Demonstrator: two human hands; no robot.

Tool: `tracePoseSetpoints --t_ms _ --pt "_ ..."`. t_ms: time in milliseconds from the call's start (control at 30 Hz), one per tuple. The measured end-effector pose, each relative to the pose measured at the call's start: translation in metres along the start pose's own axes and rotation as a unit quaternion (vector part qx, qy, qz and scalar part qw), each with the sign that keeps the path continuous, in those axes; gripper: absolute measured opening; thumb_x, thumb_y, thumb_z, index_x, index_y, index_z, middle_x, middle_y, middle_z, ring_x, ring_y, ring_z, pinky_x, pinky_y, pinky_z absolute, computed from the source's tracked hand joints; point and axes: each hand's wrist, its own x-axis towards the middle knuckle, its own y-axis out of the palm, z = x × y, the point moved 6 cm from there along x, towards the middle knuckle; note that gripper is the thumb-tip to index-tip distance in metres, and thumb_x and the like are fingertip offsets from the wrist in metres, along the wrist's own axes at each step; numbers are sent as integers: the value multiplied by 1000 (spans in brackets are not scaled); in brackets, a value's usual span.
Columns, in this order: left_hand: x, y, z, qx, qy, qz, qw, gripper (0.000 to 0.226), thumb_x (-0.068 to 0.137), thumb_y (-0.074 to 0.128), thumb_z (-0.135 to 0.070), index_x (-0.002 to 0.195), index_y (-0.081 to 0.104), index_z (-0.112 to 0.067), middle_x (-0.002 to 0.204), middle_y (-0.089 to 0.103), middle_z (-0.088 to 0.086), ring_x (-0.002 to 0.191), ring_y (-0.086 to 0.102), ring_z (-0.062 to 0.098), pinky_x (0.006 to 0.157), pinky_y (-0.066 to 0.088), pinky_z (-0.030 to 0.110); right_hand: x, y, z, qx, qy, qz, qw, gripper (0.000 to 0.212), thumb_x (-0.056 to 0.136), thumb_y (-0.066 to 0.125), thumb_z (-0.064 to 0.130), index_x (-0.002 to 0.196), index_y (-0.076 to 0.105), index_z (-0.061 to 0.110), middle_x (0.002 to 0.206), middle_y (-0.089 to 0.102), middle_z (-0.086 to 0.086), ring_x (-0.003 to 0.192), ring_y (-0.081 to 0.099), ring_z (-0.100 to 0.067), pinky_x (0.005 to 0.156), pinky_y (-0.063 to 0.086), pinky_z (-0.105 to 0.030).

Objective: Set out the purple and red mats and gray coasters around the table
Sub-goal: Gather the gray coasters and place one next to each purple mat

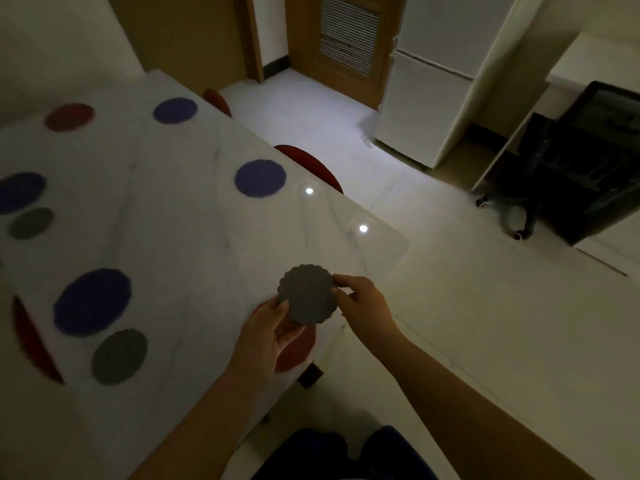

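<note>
My left hand (270, 330) and right hand (363, 303) pinch the coaster (308, 294) at opposite rims; it looks light, thin, probably floppy.

Dim room; pale tiled floor (450, 323); white fridge (429, 105); wooden door (306, 46); perhaps a black chair (588, 168).

I see white two-door fridge (433, 84) at far side, on pale tiled floor (450, 306). Left of fridge: wooden door (306, 36) with louvred vent panel (348, 32). Bright glare on tiles just in front of door. Two red chair backs: nearer chair back (311, 164), farther chair back (217, 100). On my right, black wheeled frame (588, 161), too dark for me to name; caster (517, 235) shows at its base.
</note>
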Motion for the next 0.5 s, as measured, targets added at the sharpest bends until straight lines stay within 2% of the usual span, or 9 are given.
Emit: tracePoseSetpoints --t_ms 133,200,267,367,500 --pt "7 -9 -3 -37 37 -66 996 39 88 60 -18 125 58 -8 117 69 12 105 67 26 78 59 34 37 10 16 -52 -67 58 995 32 91 53 35 123 59 29 122 60 5 81 53 -1 80 40 -20" --pt "11 -8 -3 -82 58 -103 990 39 85 62 -18 123 59 -7 111 72 9 100 69 25 72 60 32 53 14 26 -62 -100 89 989 33 89 57 37 121 60 27 119 62 6 80 56 -3 80 43 -21" --pt "13 -3 -1 -120 79 -139 980 35 86 61 -16 121 60 -7 104 75 6 96 71 22 69 59 31 66 16 32 -43 -114 116 986 25 87 61 36 110 60 27 107 62 9 76 58 -3 75 45 -19" --pt "14 9 6 -161 102 -180 965 34 89 60 -16 122 60 -8 111 72 9 99 69 23 70 60 31 87 13 35 6 -103 167 980 13 85 65 29 92 56 26 91 58 14 74 59 -4 68 47 -18" --pt "9 17 11 -212 137 -221 942 41 85 62 -22 123 60 -7 115 70 12 99 69 23 73 59 30 108 14 41 114 -52 295 947 8 85 64 14 91 59 10 91 64 -5 84 65 -22 70 56 -25"
